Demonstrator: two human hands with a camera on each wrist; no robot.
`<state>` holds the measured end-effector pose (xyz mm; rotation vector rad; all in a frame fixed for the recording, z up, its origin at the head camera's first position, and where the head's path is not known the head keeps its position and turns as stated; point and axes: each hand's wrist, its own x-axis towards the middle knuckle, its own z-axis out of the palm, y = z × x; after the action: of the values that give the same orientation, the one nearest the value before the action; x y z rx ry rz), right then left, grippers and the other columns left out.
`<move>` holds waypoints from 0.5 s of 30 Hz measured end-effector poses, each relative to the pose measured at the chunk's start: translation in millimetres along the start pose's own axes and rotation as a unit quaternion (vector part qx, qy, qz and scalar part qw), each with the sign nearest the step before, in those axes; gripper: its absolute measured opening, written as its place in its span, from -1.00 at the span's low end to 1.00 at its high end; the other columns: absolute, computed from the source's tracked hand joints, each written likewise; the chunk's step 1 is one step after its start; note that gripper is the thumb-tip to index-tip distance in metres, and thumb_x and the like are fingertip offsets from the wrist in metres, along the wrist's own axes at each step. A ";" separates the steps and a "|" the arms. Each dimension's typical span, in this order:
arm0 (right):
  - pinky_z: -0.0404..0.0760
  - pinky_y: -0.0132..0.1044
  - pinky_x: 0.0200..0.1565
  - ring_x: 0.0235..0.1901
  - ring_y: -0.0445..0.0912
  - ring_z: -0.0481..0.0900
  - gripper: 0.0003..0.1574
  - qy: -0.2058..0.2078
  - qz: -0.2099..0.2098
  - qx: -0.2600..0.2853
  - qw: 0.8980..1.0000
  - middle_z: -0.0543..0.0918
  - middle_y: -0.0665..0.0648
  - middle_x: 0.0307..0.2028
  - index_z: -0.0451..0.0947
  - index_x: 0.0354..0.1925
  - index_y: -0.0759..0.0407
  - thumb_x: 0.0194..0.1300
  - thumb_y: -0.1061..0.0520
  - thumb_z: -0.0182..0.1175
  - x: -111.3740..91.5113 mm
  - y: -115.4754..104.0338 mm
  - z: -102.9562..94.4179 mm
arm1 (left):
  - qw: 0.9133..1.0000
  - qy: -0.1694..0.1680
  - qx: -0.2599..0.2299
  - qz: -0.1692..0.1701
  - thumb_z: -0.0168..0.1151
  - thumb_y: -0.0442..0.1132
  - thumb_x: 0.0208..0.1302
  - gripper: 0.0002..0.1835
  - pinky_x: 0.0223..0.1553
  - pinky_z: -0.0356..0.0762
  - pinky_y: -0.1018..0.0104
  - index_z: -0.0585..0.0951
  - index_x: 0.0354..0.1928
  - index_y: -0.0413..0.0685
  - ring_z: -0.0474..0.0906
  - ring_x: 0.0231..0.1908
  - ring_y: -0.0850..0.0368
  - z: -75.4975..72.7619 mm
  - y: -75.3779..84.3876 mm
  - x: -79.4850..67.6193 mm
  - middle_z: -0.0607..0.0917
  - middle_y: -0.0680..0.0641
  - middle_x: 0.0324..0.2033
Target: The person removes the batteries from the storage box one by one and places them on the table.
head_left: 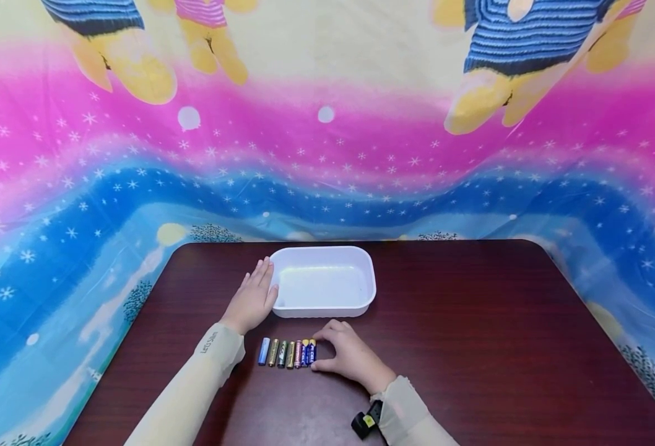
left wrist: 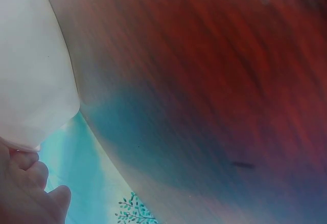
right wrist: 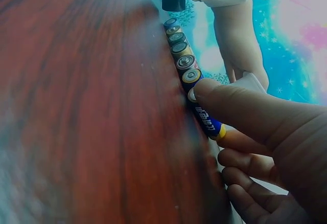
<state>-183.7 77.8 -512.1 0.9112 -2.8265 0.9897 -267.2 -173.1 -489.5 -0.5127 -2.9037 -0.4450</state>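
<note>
A row of several small batteries [head_left: 290, 355] lies side by side on the dark wooden table, in blue, gold, green and red wrappers. At the row's right end, my right hand [head_left: 351, 354] pinches a blue and yellow battery [right wrist: 206, 119] lengthwise, thumb on one end and index finger on the other. That battery still lies against the row. Above the row sits a white plastic basin [head_left: 323, 311] with nothing inside. With fingers straight, my left hand [head_left: 252, 300] rests against its left side; the left wrist view catches only some fingertips [left wrist: 38, 175] by the basin wall.
The brown table [head_left: 472, 322] has rounded far corners and a back edge close behind the basin. A colourful printed cloth [head_left: 327, 155] hangs behind and around it. A black wrist camera [head_left: 363, 422] is strapped at the right sleeve.
</note>
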 end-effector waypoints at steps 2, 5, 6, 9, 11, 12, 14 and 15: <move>0.43 -0.29 0.01 -0.09 -0.16 0.39 -0.35 -0.003 0.003 0.001 1.000 0.51 -0.09 -0.16 0.62 -0.04 0.07 -0.12 -0.15 0.47 0.2 -0.6 -0.7 | 1.000 -0.001 0.000 0.001 -0.20 -0.04 0.45 -0.37 0.34 -0.03 -0.10 0.06 0.42 -0.27 -0.12 0.42 -0.08 -0.3 -0.1 0.0 0.03 -0.19 0.43; 0.43 -0.29 0.02 -0.08 -0.16 0.40 -0.35 -0.005 0.002 0.003 1.000 0.51 -0.09 -0.16 0.61 -0.04 0.08 -0.12 -0.15 0.47 0.2 -1.2 -1.4 | 1.000 -0.002 0.001 0.000 -0.24 -0.02 0.46 -0.37 0.34 -0.03 -0.09 0.06 0.42 -0.27 -0.12 0.42 -0.07 -1.0 -0.5 -0.2 0.03 -0.18 0.43; 0.43 -0.29 0.02 -0.08 -0.16 0.40 -0.35 -0.006 0.003 0.004 1.000 0.51 -0.09 -0.16 0.61 -0.04 0.08 -0.12 -0.15 0.47 0.2 -1.5 -1.8 | 1.000 -0.002 0.001 0.001 -0.25 -0.02 0.46 -0.37 0.34 -0.03 -0.09 0.07 0.42 -0.27 -0.11 0.42 -0.07 -1.1 -0.7 -0.2 0.03 -0.18 0.43; 0.43 -0.29 0.03 -0.08 -0.16 0.40 -0.35 -0.007 0.003 0.006 1.000 0.51 -0.09 -0.15 0.61 -0.04 0.08 -0.11 -0.14 0.47 0.1 -1.6 -2.3 | 1.000 -0.001 0.001 0.001 -0.25 -0.02 0.46 -0.37 0.33 -0.01 -0.09 0.07 0.42 -0.27 -0.10 0.42 -0.08 -1.2 -1.0 -0.2 0.03 -0.18 0.43; 0.44 -0.29 0.02 -0.09 -0.17 0.40 -0.35 -0.007 0.003 0.009 1.000 0.51 -0.08 -0.15 0.61 -0.04 0.07 -0.11 -0.14 0.47 -0.1 -1.7 -2.8 | 1.000 0.001 -0.002 0.002 -0.23 -0.03 0.46 -0.37 0.33 0.00 -0.11 0.08 0.42 -0.27 -0.09 0.41 -0.09 -0.9 -1.3 0.0 0.03 -0.18 0.43; 0.44 -0.29 0.02 -0.09 -0.17 0.40 -0.35 -0.006 0.002 0.011 1.000 0.51 -0.08 -0.15 0.60 -0.04 0.08 -0.11 -0.14 0.47 0.0 -1.7 -2.9 | 1.000 0.002 -0.003 0.003 -0.22 -0.04 0.46 -0.37 0.33 -0.01 -0.11 0.08 0.42 -0.28 -0.09 0.41 -0.09 -0.7 -1.5 0.1 0.03 -0.19 0.43; 0.44 -0.29 0.01 -0.10 -0.18 0.41 -0.36 -0.006 0.001 0.015 1.000 0.52 -0.08 -0.16 0.60 -0.04 0.07 -0.11 -0.13 0.47 0.0 -1.8 -3.2 | 1.000 0.002 -0.003 0.005 -0.22 -0.04 0.46 -0.37 0.33 -0.01 -0.12 0.08 0.42 -0.28 -0.10 0.41 -0.10 -0.1 -1.9 0.0 0.03 -0.19 0.43; 0.44 -0.30 0.01 -0.10 -0.18 0.41 -0.36 -0.007 0.001 0.017 1.000 0.53 -0.08 -0.16 0.60 -0.04 0.07 -0.10 -0.13 0.47 0.0 -1.8 -3.2 | 1.000 0.002 -0.005 0.006 -0.21 -0.05 0.46 -0.37 0.33 -0.02 -0.12 0.08 0.42 -0.28 -0.10 0.41 -0.10 0.2 -2.1 -0.1 0.03 -0.19 0.43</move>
<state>-183.3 78.6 -508.5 0.9236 -2.8302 1.0395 -267.9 -175.0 -490.2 -0.5294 -2.8949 -0.4585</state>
